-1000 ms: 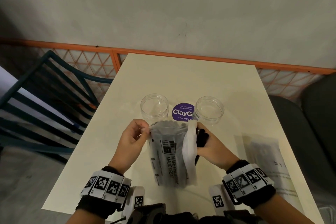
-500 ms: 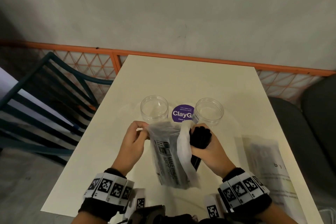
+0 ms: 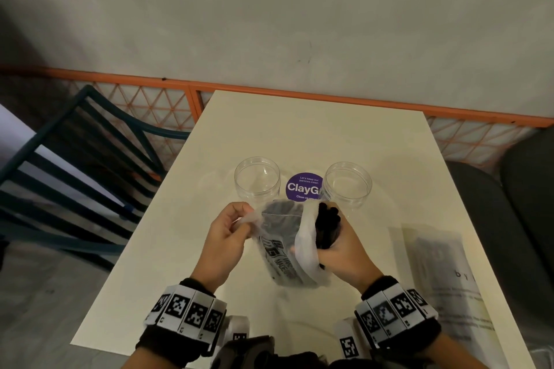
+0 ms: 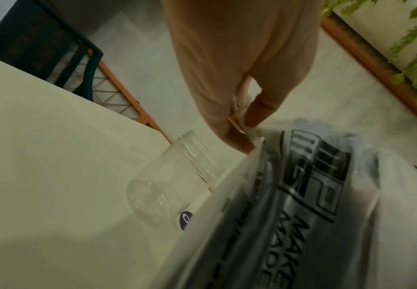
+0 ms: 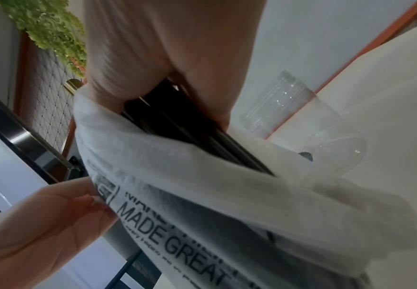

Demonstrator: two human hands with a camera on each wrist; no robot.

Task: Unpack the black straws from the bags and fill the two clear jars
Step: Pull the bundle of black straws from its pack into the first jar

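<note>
On the bag (image 3: 280, 252), black print reads "MADE GREAT".

Both bare hands, left hand (image 3: 229, 237) and right hand (image 3: 344, 252), wear black wristbands (image 3: 177, 335) ringed with white tiles (image 3: 187, 310) printed with black square codes, just behind each hand.

left hand (image 4: 239, 82) pinching printed bag (image 4: 313, 205) edge, clear jar (image 4: 177, 176) beside

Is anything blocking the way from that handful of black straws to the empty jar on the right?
Nothing visible. The right hand grips the black straws, already partly out of the bag. The right jar stands open just beyond them.
</note>
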